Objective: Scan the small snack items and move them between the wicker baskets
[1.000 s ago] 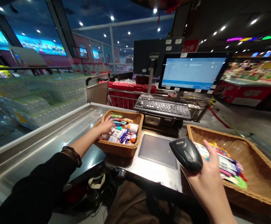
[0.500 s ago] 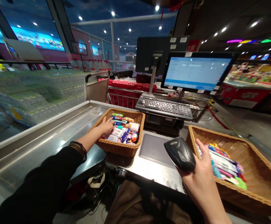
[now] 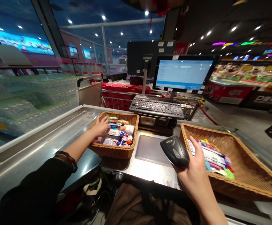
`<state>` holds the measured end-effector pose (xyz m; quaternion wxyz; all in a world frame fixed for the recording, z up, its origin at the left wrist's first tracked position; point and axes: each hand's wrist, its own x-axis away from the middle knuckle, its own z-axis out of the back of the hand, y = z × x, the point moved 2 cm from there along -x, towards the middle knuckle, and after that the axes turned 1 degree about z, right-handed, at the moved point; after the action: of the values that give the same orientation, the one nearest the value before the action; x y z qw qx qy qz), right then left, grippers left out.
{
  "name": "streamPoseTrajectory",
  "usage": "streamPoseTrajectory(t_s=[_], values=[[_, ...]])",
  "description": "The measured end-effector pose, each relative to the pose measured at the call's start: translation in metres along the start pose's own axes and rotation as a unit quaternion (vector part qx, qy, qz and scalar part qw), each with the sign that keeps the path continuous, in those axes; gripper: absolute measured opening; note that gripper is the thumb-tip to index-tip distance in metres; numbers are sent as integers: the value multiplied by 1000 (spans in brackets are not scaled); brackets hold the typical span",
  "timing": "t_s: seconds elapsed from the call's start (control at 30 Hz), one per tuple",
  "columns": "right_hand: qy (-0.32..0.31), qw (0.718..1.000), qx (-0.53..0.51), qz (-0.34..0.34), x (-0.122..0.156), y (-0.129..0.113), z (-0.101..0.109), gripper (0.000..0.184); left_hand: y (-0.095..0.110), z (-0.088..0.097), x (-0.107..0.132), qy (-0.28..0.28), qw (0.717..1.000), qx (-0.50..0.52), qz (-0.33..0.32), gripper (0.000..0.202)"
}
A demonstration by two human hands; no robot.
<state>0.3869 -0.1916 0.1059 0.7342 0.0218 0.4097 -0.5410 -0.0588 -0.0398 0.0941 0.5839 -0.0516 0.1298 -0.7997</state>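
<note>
My left hand (image 3: 100, 127) reaches over the left rim of a wicker basket (image 3: 116, 153), its fingers apart above small packaged goods. Inside that basket lie colourful tubes and boxes, among them a white box (image 3: 128, 128) and a green tube (image 3: 112, 118). Some fingertips are hard to separate from the packets. In my right hand (image 3: 194, 168) is a black barcode scanner (image 3: 175, 151), its head pointing up and left over a grey pad (image 3: 151, 149). Just beyond that hand, a second wicker basket (image 3: 246, 150) holds several packets (image 3: 214, 157) at its left end.
A keyboard (image 3: 157, 106) stands behind the pad, below a lit monitor (image 3: 183, 75). The metal counter (image 3: 63, 131) has a raised edge on the left. Behind are a shopping cart with red goods (image 3: 122, 90) and stacked bottle packs (image 3: 32, 93).
The view has turned slightly right, so the counter and baskets appear further left. My left hand's fingers have drawn back a little over the goods. My right hand still holds the scanner.
</note>
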Motion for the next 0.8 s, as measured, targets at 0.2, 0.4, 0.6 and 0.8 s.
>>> streamPoseTrajectory(t_s=[0.2, 0.4, 0.6, 0.8], values=[[11, 1000, 2, -4, -2, -19, -1, 31, 47, 67, -13, 100, 992, -41, -59, 22], [-6, 1000, 6, -21, -1, -28, 2, 33, 119, 121, -38, 185, 974, -46, -119, 15], [29, 997, 33, -63, 0, -29, 14, 36, 182, 142, -61, 253, 946, 1, -200, 12], [61, 992, 64, -94, 7, -26, 22, 57, 224, 151, -73, 293, 924, -22, -244, 9]])
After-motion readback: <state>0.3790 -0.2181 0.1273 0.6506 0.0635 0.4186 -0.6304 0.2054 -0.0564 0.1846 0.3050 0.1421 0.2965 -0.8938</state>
